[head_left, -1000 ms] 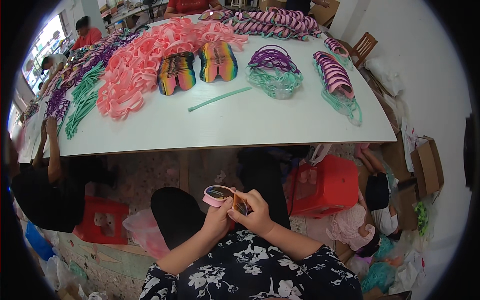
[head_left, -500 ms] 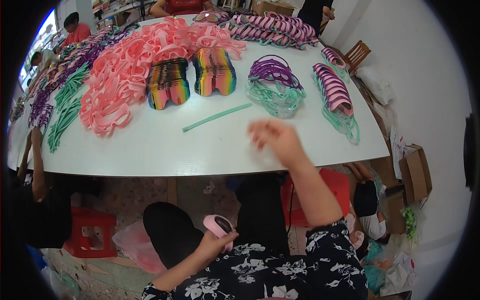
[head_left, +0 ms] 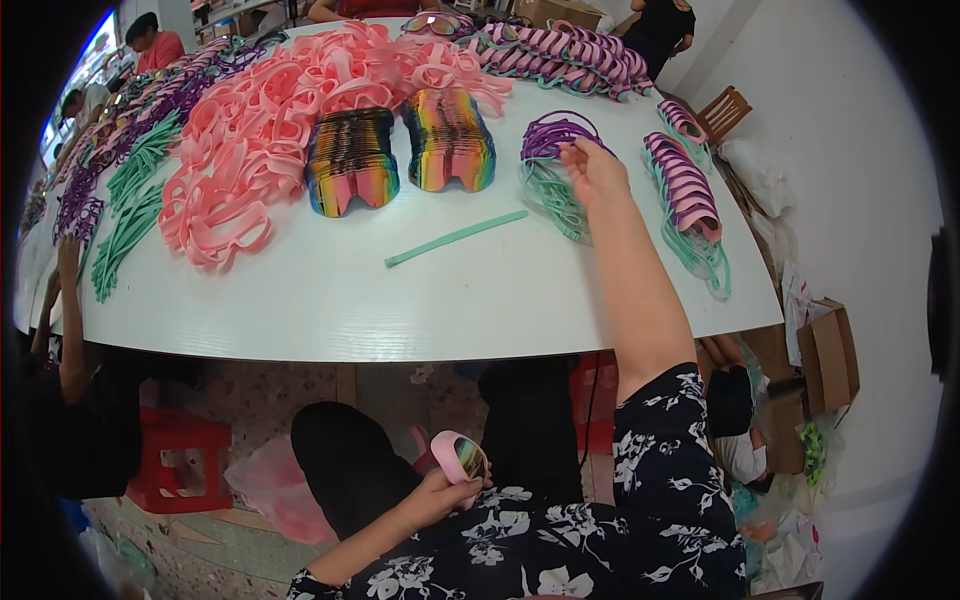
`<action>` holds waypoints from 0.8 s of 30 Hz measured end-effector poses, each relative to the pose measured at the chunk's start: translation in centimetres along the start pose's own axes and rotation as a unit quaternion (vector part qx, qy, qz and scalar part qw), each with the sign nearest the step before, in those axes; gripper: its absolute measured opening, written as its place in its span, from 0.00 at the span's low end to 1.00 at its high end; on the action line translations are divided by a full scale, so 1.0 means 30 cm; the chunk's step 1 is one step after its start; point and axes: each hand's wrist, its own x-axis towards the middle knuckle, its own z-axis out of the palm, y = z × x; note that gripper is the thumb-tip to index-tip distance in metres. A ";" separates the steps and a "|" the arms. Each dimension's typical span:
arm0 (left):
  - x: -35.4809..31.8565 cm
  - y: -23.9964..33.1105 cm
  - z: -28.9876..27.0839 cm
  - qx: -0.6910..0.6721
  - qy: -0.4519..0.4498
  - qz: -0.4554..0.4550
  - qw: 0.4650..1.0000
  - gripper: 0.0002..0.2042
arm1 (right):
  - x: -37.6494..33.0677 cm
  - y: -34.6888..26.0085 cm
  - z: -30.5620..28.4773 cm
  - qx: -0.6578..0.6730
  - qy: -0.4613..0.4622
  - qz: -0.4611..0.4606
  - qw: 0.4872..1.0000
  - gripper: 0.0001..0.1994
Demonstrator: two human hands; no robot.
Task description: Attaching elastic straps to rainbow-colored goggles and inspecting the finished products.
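Low over my lap, my left hand (head_left: 442, 498) grips a pink goggle frame (head_left: 447, 456) fitted with a shiny rainbow-tinted lens. Out on the table, my right hand (head_left: 600, 178) has its fingers curled at the edge of a bundle of purple goggle frames (head_left: 548, 133). Its fingertips pinch at one of these purple frames, though the exact hold is partly hidden. Teal straps (head_left: 548, 192) hang from that bundle toward me, partly covered by the hand. A single teal strap (head_left: 457, 239) lies flat nearer the table's front edge.
Two stacks of rainbow lenses (head_left: 352, 185) stand mid-table beside a large heap of pink frames (head_left: 235, 130). Teal straps (head_left: 130, 220) lie at left. Nested pink-and-purple goggles (head_left: 685, 190) line the right side. Another person's hand (head_left: 68, 258) is at the left table edge.
My right hand has moved forward and right, from above the front of the table to the purple frames. The pink goggle in my left hand has turned, showing more lens.
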 end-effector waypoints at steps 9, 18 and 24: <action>-0.024 0.029 0.072 0.054 0.090 0.109 0.988 0.14 | -0.411 -0.350 -0.146 0.124 -0.156 -0.129 0.972 0.08; -0.004 0.090 0.179 -0.004 0.108 0.169 0.980 0.14 | -1.104 -0.093 -0.360 -0.248 -0.139 -0.251 0.925 0.07; 0.011 0.083 0.300 -0.031 0.094 0.120 0.988 0.14 | -1.325 0.170 -0.479 -0.332 -0.164 -0.247 0.896 0.06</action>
